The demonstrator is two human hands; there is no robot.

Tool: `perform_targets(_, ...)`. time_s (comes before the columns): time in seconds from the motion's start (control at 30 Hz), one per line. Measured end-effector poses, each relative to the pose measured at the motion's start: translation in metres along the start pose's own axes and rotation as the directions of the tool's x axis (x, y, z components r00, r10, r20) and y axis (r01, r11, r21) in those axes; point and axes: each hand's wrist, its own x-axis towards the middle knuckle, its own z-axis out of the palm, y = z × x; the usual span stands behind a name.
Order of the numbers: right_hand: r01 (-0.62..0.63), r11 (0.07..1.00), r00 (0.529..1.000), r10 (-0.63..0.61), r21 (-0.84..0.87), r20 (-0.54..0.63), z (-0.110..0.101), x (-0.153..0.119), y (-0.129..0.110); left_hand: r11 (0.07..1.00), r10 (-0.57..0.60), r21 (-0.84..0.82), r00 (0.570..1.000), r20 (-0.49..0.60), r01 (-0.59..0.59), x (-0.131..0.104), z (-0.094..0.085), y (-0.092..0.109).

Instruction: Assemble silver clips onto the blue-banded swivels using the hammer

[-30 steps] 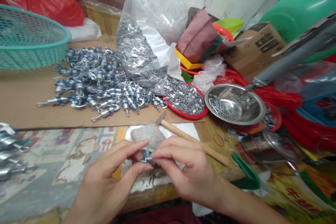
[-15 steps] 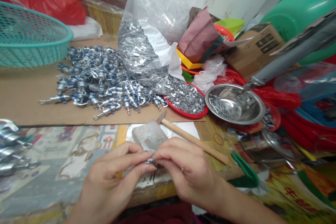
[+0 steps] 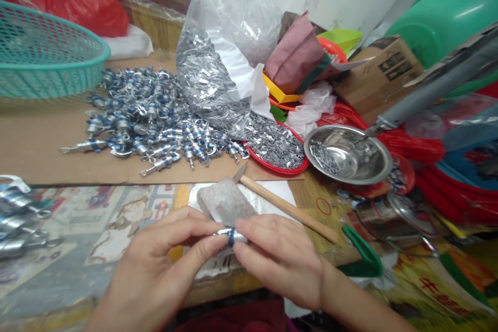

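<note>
A small silver metal fitting with a blue band (image 3: pixel 231 237) lies level between my two hands, just above the table's front edge. My left hand (image 3: pixel 167 254) pinches its left end between thumb and fingers. My right hand (image 3: pixel 278 257) is closed round its right end, which the fingers partly cover. Right behind the hands sits a grey block (image 3: pixel 225 201) on white paper. A hammer (image 3: pixel 288 208) with a wooden handle lies slantwise beside the block. Farther back, a large heap of similar silver-and-blue fittings (image 3: pixel 143 109) covers part of a cardboard sheet (image 3: pixel 35 153).
Several more fittings (image 3: pixel 23 223) lie at the left edge. Small metal pieces fill a clear bag (image 3: pixel 210 72) and a red dish (image 3: pixel 278 170). A steel bowl (image 3: pixel 348 155) holds thin metal parts. A teal basket (image 3: pixel 50 67) stands back left, and a grey bar (image 3: pixel 436 80) slants in from the right.
The fitting, almost hidden by my fingers before, now shows its silver body and blue band. My right hand has turned and its fingers have shifted right along the fitting.
</note>
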Motion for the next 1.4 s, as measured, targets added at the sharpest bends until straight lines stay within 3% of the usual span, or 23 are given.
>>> perform_targets(0.13, -0.044, 0.996, 0.996, 0.050, 0.076, -0.076, 0.002, 0.002, 0.002, 1.000, 0.011, 0.015, 0.999, -0.043, -0.010, 0.002, 0.000, 0.000)
perform_targets(0.27, -0.161, 0.958, 0.981, 0.182, 0.239, -0.069, 0.006, 0.000, -0.002, 0.979, -0.120, -0.156, 0.991, 0.066, 0.129, 0.003, -0.002, 0.000)
perform_targets(0.4, -0.204, 0.937, 0.972, 0.228, 0.285, -0.051, 0.005, -0.001, -0.006, 0.927, -0.236, -0.267, 0.963, 0.127, 0.262, 0.001, 0.000, 0.001)
perform_targets(0.5, -0.281, 0.884, 0.942, 0.328, 0.373, -0.067, 0.008, 0.003, -0.010, 0.843, -0.352, -0.392, 0.929, 0.114, 0.368, -0.004, 0.007, -0.001)
perform_targets(0.6, -0.357, 0.811, 0.894, 0.441, 0.464, -0.082, 0.010, 0.008, -0.012, 0.686, -0.480, -0.588, 0.874, 0.078, 0.429, -0.009, 0.015, -0.002)
perform_targets(0.7, -0.445, 0.766, 0.885, 0.454, 0.464, 0.100, 0.003, 0.012, 0.002, 0.625, -0.530, -0.645, 0.846, 0.061, 0.439, -0.010, 0.019, -0.002)
perform_targets(0.77, -0.574, 0.797, 0.815, 0.531, 0.189, 0.234, -0.007, 0.012, 0.029, 0.622, -0.521, -0.629, 0.846, 0.112, 0.466, -0.008, 0.018, -0.001)
perform_targets(0.8, -0.621, 0.783, 0.758, 0.611, -0.032, 0.230, -0.012, 0.011, 0.047, 0.619, -0.515, -0.621, 0.845, 0.141, 0.481, -0.007, 0.017, 0.000)
perform_targets(0.83, -0.672, 0.657, 0.638, 0.748, -0.342, 0.183, -0.016, 0.010, 0.067, 0.618, -0.513, -0.611, 0.843, 0.163, 0.495, -0.006, 0.015, 0.000)
perform_targets(0.87, -0.696, 0.556, 0.567, 0.814, -0.455, 0.127, -0.019, 0.007, 0.088, 0.620, -0.513, -0.599, 0.839, 0.179, 0.507, -0.004, 0.014, 0.001)
perform_targets(0.93, -0.702, 0.430, 0.467, 0.880, -0.568, 0.089, -0.022, 0.002, 0.126, 0.633, -0.507, -0.569, 0.837, 0.208, 0.525, -0.003, 0.011, 0.000)
perform_targets(1.03, -0.680, 0.374, 0.394, 0.912, -0.631, 0.116, -0.015, -0.003, 0.161, 0.655, -0.487, -0.521, 0.833, 0.262, 0.547, 0.000, 0.007, -0.006)
perform_targets(1.1, -0.665, 0.396, 0.402, 0.904, -0.633, 0.143, -0.007, -0.004, 0.169, 0.653, -0.472, -0.508, 0.826, 0.307, 0.562, 0.001, 0.005, -0.010)
perform_targets(1.2, -0.669, 0.450, 0.455, 0.877, -0.591, 0.153, 0.000, -0.003, 0.169, 0.613, -0.469, -0.530, 0.809, 0.353, 0.586, 0.003, 0.004, -0.014)
perform_targets(1.4, -0.742, 0.495, 0.544, 0.839, -0.453, 0.025, -0.006, -0.004, 0.167, 0.517, -0.502, -0.643, 0.808, 0.308, 0.565, 0.002, 0.006, -0.012)
